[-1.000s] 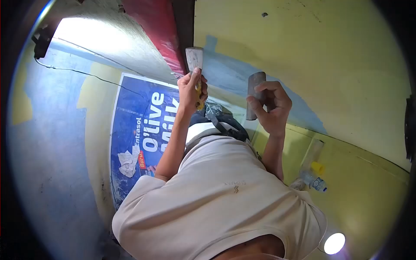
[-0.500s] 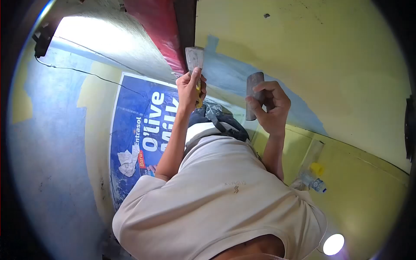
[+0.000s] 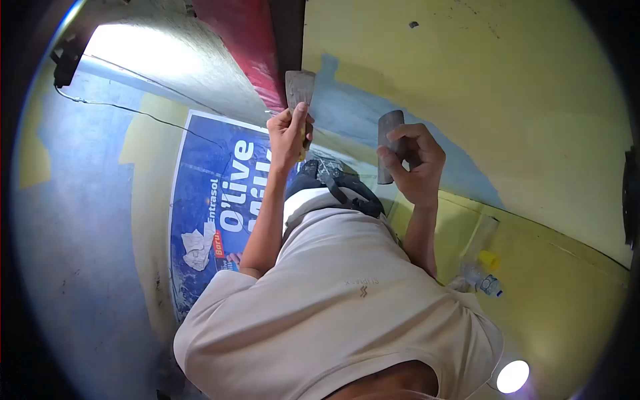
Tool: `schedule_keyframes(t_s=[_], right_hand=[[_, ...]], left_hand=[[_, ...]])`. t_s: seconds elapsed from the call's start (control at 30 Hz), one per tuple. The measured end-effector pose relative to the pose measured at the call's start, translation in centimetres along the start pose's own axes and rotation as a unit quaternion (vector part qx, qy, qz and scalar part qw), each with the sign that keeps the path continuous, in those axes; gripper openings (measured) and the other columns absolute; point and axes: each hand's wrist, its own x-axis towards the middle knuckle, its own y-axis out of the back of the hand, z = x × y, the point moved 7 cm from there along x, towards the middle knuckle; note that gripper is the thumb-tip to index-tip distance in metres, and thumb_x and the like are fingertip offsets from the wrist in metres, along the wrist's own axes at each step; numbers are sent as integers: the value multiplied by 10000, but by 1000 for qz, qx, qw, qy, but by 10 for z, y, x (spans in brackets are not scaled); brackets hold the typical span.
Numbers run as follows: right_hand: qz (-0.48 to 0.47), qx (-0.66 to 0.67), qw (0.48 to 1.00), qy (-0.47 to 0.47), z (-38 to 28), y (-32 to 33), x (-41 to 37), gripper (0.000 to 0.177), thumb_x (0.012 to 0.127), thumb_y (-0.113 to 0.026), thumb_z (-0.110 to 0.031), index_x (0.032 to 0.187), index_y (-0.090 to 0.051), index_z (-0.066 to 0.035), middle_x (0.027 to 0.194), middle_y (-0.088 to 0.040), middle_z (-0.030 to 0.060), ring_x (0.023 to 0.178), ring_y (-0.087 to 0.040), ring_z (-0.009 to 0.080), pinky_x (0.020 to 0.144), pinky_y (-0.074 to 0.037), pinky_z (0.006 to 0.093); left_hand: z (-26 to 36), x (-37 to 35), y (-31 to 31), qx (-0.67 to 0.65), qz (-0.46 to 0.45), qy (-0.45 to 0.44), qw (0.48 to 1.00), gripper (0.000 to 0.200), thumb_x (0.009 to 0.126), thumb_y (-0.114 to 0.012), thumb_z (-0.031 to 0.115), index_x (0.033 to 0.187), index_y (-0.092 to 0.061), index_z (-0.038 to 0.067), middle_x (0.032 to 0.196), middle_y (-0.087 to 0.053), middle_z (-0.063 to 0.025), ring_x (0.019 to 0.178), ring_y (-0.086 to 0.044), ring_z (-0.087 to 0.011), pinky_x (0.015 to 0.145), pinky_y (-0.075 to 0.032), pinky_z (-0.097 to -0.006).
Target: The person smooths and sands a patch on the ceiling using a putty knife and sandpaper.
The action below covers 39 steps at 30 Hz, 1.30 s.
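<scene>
My left hand (image 3: 288, 137) is closed around the yellow handle of a putty knife (image 3: 300, 90), its broad, smeared blade pointing up in the view. Behind that blade, the dark post and the red sheet overlap it in this view. In my right hand (image 3: 419, 163) I pinch a dark grey, oblong piece (image 3: 391, 127) between thumb and fingers; it stands lengthwise, and its kind is not clear. The two hands are apart, in front of my waist, with a blue-patched yellow wall (image 3: 363, 107) beyond them.
A blue poster (image 3: 200, 157) with white lettering is to the left, partly torn. A red sheet (image 3: 243, 40) hangs beside a dark post (image 3: 289, 40). A wire (image 3: 133, 110) runs near the bright opening. On the right are a plastic bottle (image 3: 490, 285) and a lit lamp (image 3: 513, 377).
My left hand has shifted slightly left, and the putty knife has turned a little so that its blade face looks darker. My right hand has hardly moved.
</scene>
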Motion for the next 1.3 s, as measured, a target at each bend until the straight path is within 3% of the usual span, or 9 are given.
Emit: schedule_keyframes(t_s=[0.1, 0.23, 0.4, 0.5, 0.77, 1.07, 1.3], right_hand=[[-1, -5, 1000, 0, 0, 2, 0, 250, 812, -773, 46, 987, -630, -59, 681, -535, -58, 603, -505, 7, 566, -418, 180], [14, -6, 1000, -14, -4, 6, 0, 252, 808, -774, 46, 984, -628, -60, 675, -514, -62, 595, -491, 11, 555, -413, 178], [24, -13, 1000, -15, 2, 11, 0, 250, 807, -774, 43, 985, -629, -56, 673, -509, -63, 595, -493, 12, 546, -416, 180], [7, -22, 1000, -21, 3, 9, -2, 249, 807, -774, 42, 985, -629, -56, 671, -497, -63, 594, -490, 12, 545, -418, 184], [-3, -6, 1000, -16, -1, 0, 0, 242, 811, -773, 28, 981, -624, -59, 670, -511, -57, 585, -478, 11, 534, -402, 185], [-9, -44, 998, -31, -6, 2, -5, 227, 811, -750, 42, 968, -621, -60, 657, -536, -45, 589, -517, 19, 554, -429, 190], [-24, -37, 999, -20, -7, -5, -5, 235, 817, -753, 40, 986, -622, -60, 657, -495, -52, 562, -467, 17, 548, -414, 190]], left_hand=[[5, 6, 2, 1, -55, 3, 998, 405, 1026, -611, 286, 753, -647, -10, 530, -526, -22, 409, -453, -68, 376, -323, -239], [-6, 15, 15, 55, -43, 10, 998, 412, 1026, -609, 291, 749, -648, -12, 525, -529, -19, 403, -446, -66, 376, -322, -237], [-9, 11, 9, 41, -19, 14, 999, 412, 1009, -637, 324, 749, -635, 4, 558, -550, -27, 429, -495, -83, 381, -371, -233], [-11, 10, 8, 9, -16, 6, 1000, 423, 1020, -622, 300, 734, -640, -10, 523, -531, -21, 403, -459, -66, 373, -328, -233], [-10, 4, 4, 13, 24, 30, 999, 435, 1015, -630, 319, 728, -641, -7, 527, -534, -15, 413, -478, -70, 384, -343, -234], [-2, 6, 4, 30, -2, 23, 999, 441, 1018, -625, 314, 714, -630, -5, 512, -533, -17, 407, -470, -71, 382, -333, -236], [-9, 7, 7, 19, -7, 22, 1000, 444, 1011, -637, 323, 712, -640, -5, 523, -538, -22, 427, -486, -73, 382, -338, -239]])
